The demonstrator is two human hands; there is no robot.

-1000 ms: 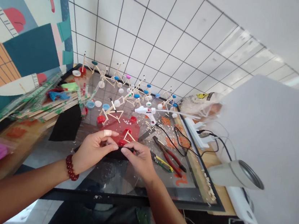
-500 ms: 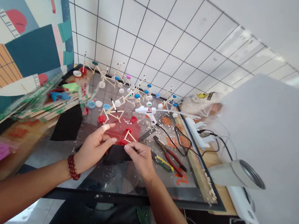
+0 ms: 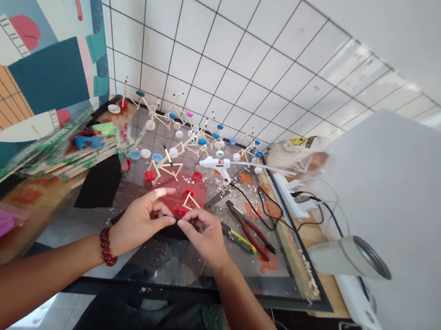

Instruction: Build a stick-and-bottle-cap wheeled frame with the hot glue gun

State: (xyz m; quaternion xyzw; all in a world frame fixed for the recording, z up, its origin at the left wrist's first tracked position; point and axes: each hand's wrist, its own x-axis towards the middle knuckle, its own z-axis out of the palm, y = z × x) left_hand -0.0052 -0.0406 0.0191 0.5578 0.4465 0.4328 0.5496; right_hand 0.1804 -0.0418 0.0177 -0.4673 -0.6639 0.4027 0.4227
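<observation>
My left hand (image 3: 142, 217) and my right hand (image 3: 207, 236) meet almost tip to tip over the desk, each with thumb and finger pinched together. A small dark bit shows between the fingertips, too hidden to name. Just beyond them stands a little frame of wooden sticks (image 3: 188, 202) with red bottle caps (image 3: 188, 194) at its corners. A black piece of sheet (image 3: 174, 231) lies below my fingers. Behind my left hand is a stick-built bicycle model (image 3: 167, 168) with a red cap as a wheel. A white wrap covers part of my left index finger.
A white glue gun (image 3: 220, 166) lies ahead, its cord running right. Pliers (image 3: 254, 231) and a yellow-green utility knife (image 3: 240, 239) lie beside my right hand. Several stick-and-cap models (image 3: 203, 136) stand at the back. Bagged sticks (image 3: 80, 161) and a black sheet (image 3: 100, 182) are at left.
My hands have come closer together. My left thumb and index finger, apart before, now pinch near my right fingertips. The stick frame and tools have not moved.
</observation>
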